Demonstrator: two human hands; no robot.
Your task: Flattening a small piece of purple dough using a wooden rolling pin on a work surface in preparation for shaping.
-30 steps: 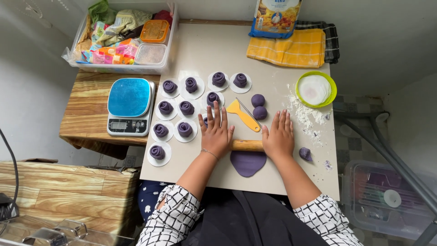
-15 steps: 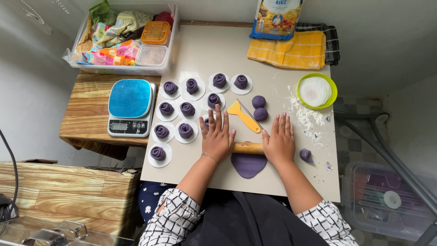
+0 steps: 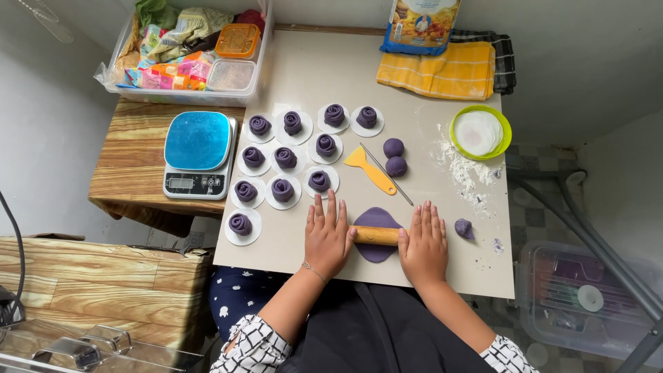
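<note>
A wooden rolling pin [image 3: 376, 235] lies across a flat oval of purple dough [image 3: 376, 220] near the front edge of the beige board [image 3: 304, 76]. My left hand [image 3: 327, 235] presses flat on the pin's left end, fingers spread. My right hand [image 3: 423, 243] presses flat on its right end. Two purple dough balls [image 3: 394, 157] and a yellow scraper [image 3: 371, 168] with a thin metal stick [image 3: 387, 174] lie just beyond. Several purple rose-shaped buns [image 3: 284, 158] sit on white paper rounds to the left. A small dough piece [image 3: 463, 227] lies right of my right hand.
A blue kitchen scale [image 3: 198, 153] stands on a wooden stool at left. A clear bin [image 3: 186, 48] of packets sits at the back left. A flour bag [image 3: 421, 24], yellow cloth [image 3: 442, 69] and green bowl [image 3: 481, 132] are at the back right, with loose flour [image 3: 464, 170] nearby.
Both hands have drawn the rolling pin back toward me over the dough, which now shows mostly beyond the pin instead of in front of it.
</note>
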